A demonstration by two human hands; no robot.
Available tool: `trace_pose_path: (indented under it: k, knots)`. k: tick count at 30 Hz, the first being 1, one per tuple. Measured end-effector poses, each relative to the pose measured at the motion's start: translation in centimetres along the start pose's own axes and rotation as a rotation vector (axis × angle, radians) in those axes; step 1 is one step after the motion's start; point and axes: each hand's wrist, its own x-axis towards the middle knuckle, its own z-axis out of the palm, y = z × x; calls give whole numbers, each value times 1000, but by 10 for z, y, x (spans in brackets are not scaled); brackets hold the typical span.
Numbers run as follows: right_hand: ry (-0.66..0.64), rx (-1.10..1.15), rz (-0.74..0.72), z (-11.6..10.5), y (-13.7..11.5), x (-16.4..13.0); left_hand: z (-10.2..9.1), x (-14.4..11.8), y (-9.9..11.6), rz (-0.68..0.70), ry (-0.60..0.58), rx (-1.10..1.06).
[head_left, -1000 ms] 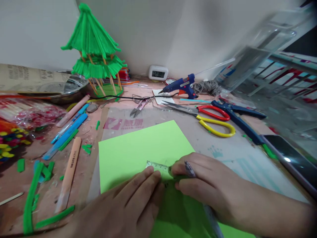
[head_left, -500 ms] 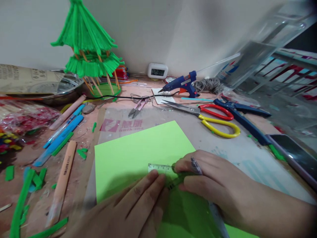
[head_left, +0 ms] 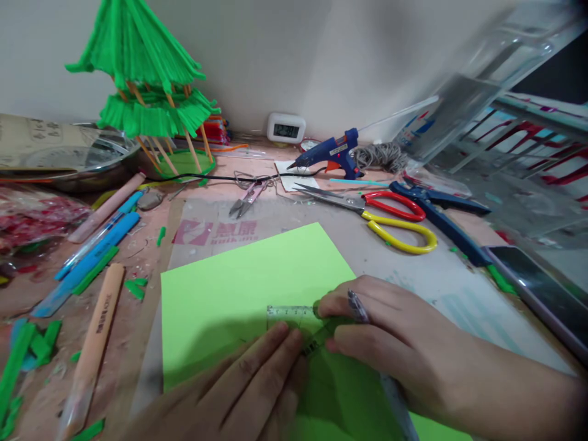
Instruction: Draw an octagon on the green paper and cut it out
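Note:
A sheet of bright green paper (head_left: 257, 269) lies at a slant in front of me. On it rests a small clear ruler (head_left: 288, 313), partly hidden under my fingers. My left hand (head_left: 248, 386) lies flat with fingers stretched out, the fingertips pressing on the ruler's lower edge. My right hand (head_left: 390, 331) is curled with thumb and forefinger at the ruler's right end. A pen (head_left: 358, 306) is tucked in that hand; its dark end shows between thumb and forefinger, and a pale length comes out below the palm.
Scissors (head_left: 395, 236), a blue glue gun (head_left: 333, 152), pink-handled pliers (head_left: 250, 196) and blue pliers (head_left: 441, 217) lie beyond the paper. A green model pavilion (head_left: 142, 49) stands back left. Markers (head_left: 98, 337) and green scraps lie left, a phone (head_left: 537, 294) right.
The camera view has shifted slightly, so the pavilion and markers sit further left. Both hands stay at the ruler, with little visible movement on the paper.

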Motion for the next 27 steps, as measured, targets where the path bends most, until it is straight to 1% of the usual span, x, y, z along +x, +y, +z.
trace_pose_path:
  k: [5, 8, 15, 21, 27]
  knots:
    - [5, 2, 5, 0, -1, 0, 3, -1, -2, 25, 30, -10]
    - [7, 6, 11, 1, 0, -1, 3, -1, 0, 16, 13, -8]
    - [22, 2, -53, 3, 3, -2, 3, 0, -1, -47, 2, -57]
    - [13, -62, -109, 2, 3, -1, 2, 1, -1, -55, -7, -61]
    - [75, -74, -137, 3, 4, -1, 3, -1, 1, -36, -7, -30]
